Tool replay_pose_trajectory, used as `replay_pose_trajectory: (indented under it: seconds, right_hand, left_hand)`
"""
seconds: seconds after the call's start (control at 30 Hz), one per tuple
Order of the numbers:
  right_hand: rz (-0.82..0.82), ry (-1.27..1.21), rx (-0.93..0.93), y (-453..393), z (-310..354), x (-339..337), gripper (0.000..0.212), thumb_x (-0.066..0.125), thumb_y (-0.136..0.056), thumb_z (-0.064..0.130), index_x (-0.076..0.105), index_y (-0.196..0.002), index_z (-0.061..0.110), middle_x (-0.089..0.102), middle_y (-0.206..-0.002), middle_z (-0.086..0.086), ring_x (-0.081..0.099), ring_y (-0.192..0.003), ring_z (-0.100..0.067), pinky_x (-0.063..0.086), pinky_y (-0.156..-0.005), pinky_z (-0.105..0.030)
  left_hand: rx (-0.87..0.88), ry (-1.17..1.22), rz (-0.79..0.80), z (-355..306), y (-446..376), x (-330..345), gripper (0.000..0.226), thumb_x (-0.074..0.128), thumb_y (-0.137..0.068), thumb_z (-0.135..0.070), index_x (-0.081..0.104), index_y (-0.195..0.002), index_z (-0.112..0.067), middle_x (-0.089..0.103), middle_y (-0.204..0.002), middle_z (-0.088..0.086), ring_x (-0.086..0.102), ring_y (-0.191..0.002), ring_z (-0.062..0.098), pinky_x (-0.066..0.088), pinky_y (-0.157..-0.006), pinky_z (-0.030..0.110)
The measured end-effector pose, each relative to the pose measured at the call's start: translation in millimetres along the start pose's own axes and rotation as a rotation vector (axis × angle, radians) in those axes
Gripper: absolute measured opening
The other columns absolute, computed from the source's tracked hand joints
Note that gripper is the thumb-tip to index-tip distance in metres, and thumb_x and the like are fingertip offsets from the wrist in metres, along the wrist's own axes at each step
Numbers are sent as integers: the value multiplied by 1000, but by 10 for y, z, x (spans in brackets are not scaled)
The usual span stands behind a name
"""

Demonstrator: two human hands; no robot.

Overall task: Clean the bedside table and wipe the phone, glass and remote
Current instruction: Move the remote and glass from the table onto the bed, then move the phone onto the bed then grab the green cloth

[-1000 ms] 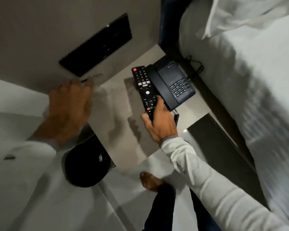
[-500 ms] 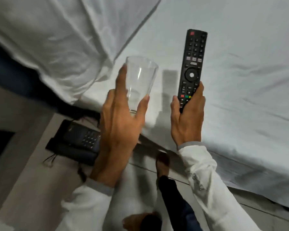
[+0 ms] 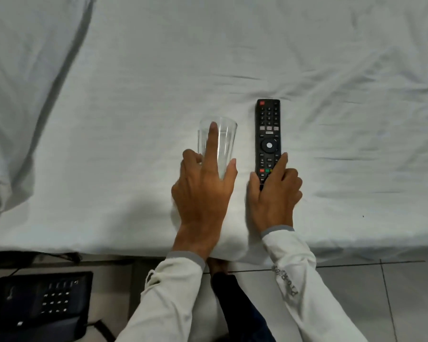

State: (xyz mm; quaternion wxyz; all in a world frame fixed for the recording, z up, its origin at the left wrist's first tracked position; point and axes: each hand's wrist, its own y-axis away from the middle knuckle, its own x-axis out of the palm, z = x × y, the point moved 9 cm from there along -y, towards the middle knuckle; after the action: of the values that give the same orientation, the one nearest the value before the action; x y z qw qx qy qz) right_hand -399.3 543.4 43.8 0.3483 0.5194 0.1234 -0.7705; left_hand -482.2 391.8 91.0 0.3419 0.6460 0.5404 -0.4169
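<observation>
A clear empty glass (image 3: pixel 226 137) lies on its side on the white bed sheet, and my left hand (image 3: pixel 204 191) grips it, index finger stretched along its wall. Right beside it the black remote (image 3: pixel 268 134) lies flat on the sheet, buttons up. My right hand (image 3: pixel 274 193) holds its lower end, thumb and index finger on either side. The black desk phone (image 3: pixel 38 304) sits at the bottom left on the bedside table (image 3: pixel 114 290). White cloth (image 3: pixel 232 245) shows under my left wrist at the bed edge.
The white bed sheet (image 3: pixel 232 58) fills most of the view, with a pillow (image 3: pixel 22 70) at the left. Grey floor tiles (image 3: pixel 356 292) run along the bottom. My dark trouser leg (image 3: pixel 235 302) and bare foot stand between my arms. A black cable (image 3: pixel 35 256) runs behind the phone.
I turned from the bedside table to the bed, carrying the glass and the remote. Both came down from the air and now rest on the sheet, my hands still on them.
</observation>
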Motion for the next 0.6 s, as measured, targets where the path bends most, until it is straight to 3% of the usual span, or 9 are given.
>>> replay_pose_trajectory:
  seconds: [0.1, 0.2, 0.37, 0.47, 0.6]
  right_hand:
    - [-34, 47, 0, -8, 9, 3, 80, 50, -99, 45, 14, -160, 7, 38, -137, -17, 36, -123, -36, 29, -102, -48]
    - [-142, 83, -36, 56, 133, -164, 77, 50, -97, 54, 25, -157, 13, 34, -147, -16, 33, -133, -36, 27, -108, -52]
    - [-354, -38, -384, 587, 798, -442, 66, 50, -99, 51, 35, -156, 19, 36, -156, -14, 34, -142, -29, 25, -112, -50]
    - [-298, -146, -633, 1161, 1310, -251, 62, 52, -100, 49, 41, -153, 18, 39, -157, -14, 34, -146, -26, 22, -116, -42]
    - [11, -276, -941, 2047, 1852, 410, 52, 54, -100, 39, 50, -146, 13, 47, -150, -14, 42, -141, -28, 29, -117, -39]
  left_hand:
    - [23, -45, -54, 88, -3, -16, 72, 40, -96, -67, 29, -157, -31, 60, -104, 8, 59, -91, 24, 52, -69, 41]
    - [46, -15, -75, 268, 56, -160, 80, 29, -94, -78, 30, -157, -28, 61, -125, 11, 58, -108, 26, 50, -78, 44]
    - [-68, 54, -194, 974, 452, -611, 75, 26, -98, -71, 20, -159, -29, 47, -147, 13, 49, -130, 29, 44, -95, 45]
    - [-207, 52, -242, 1621, 960, -838, 72, 24, -100, -67, 15, -160, -29, 40, -152, 13, 45, -134, 31, 40, -103, 48]
    - [-469, 27, -283, 2522, 1782, -997, 71, 30, -101, -61, 19, -160, -22, 42, -151, 14, 49, -130, 32, 44, -99, 47]
